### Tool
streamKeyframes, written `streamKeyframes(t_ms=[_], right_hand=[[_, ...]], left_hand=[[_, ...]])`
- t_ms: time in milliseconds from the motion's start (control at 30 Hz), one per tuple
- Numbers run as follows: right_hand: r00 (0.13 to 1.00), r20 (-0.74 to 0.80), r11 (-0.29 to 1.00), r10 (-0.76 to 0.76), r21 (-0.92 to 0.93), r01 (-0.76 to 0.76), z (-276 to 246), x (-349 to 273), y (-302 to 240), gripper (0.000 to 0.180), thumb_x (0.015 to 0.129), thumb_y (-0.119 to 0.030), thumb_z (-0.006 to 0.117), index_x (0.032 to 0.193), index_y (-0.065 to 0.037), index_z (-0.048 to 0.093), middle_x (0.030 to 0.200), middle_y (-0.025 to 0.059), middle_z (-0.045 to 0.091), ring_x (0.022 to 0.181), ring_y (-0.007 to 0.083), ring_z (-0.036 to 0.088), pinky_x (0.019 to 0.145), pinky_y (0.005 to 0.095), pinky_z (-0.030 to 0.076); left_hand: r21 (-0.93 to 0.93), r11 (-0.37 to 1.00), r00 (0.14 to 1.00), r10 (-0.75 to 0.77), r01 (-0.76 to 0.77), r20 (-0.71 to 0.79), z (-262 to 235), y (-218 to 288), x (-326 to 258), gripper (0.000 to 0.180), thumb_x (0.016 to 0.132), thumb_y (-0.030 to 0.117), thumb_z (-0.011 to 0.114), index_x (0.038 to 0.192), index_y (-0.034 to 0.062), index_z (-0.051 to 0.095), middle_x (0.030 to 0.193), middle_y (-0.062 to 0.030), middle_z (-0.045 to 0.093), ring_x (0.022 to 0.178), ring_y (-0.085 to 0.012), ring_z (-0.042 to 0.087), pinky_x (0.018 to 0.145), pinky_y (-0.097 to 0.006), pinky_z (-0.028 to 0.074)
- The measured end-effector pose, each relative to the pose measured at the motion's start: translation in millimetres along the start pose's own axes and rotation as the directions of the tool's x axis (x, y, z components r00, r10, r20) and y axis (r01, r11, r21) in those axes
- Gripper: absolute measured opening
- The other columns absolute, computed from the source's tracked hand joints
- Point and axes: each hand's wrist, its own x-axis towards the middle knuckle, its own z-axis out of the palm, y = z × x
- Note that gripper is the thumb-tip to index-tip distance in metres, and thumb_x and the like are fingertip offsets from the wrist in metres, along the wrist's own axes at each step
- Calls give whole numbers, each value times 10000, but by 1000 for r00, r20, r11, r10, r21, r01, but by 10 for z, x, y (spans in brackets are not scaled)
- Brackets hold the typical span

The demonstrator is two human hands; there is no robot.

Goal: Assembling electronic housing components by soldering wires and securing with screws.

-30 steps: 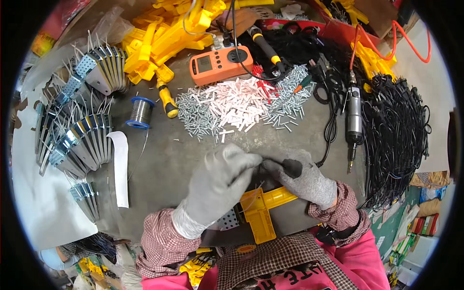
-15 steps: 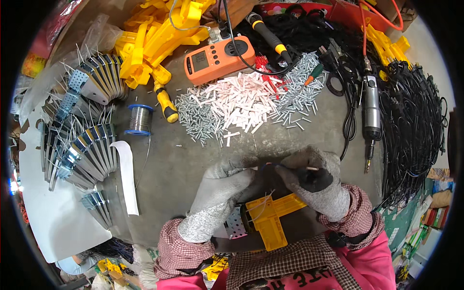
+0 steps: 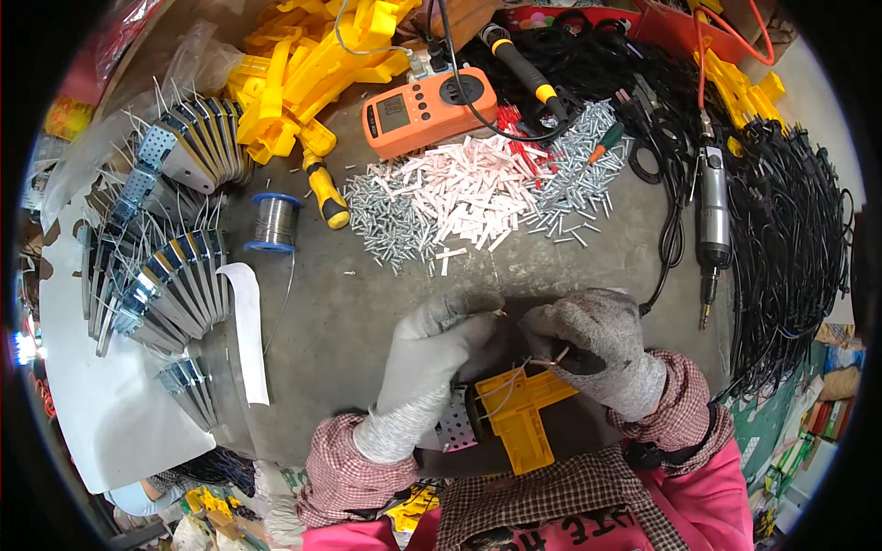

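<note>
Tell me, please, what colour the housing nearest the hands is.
The housing is yellow, clearest in the head view.

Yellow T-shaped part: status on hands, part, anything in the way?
Left hand: fingers bent, hold unclear. Right hand: curled, pale wire at its fingers. Yellow T-shaped part: mostly uncovered, wire over it. Silver screws: piled beyond hands, not blocking.

Orng mtr [image 3: 430, 112], wht strip [image 3: 247, 335], blu-rimmed spool [image 3: 275, 222]

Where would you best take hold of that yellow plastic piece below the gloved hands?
Probably by the leg of the yellow plastic piece, from the person's own side: it juts toward the body as a straight bar. A pale wire crosses its upper part, and the right hand is close to its other arm.
</note>
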Motion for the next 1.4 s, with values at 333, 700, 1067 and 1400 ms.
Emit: streamKeyframes(t_ms=[333,700,1067,1400], right_hand=[[900,292,857,323,315,-409,-82,11,-38,294,889,-187,711,1176,-128,687,958,92,725,819,230,720,722,328,564],[723,360,484,590,558,-674,-117,30,93,307,1041,-169,481,1307,-18,509,1013,20,665,922,123,633,851,264,507],[872,244,837,424,262,-480,-147,-100,-24,239,966,-173,605,1188,-91,643,942,70,717,819,226,706,729,325,544],[940,197,856,281,391,-338,-42,-217,48,288,895,-58,657,1178,-60,603,1043,83,694,965,201,690,814,307,543]], left_hand=[[599,496,751,587,-629,302,-105,-55,-44,223,783,-76,687,988,8,706,932,-87,698,883,-198,654,764,-312,512],[836,-512,684,539,-198,492,-55,342,532,150,766,112,740,865,33,659,890,-151,594,860,-365,594,759,-456,479],[322,844,903,415,-429,114,-69,108,50,143,906,-25,636,1044,13,622,961,-44,681,851,-109,628,815,-251,517],[167,940,953,282,-298,112,-64,63,-8,180,902,-34,645,1078,-2,628,995,-71,689,886,-117,645,829,-255,525]])
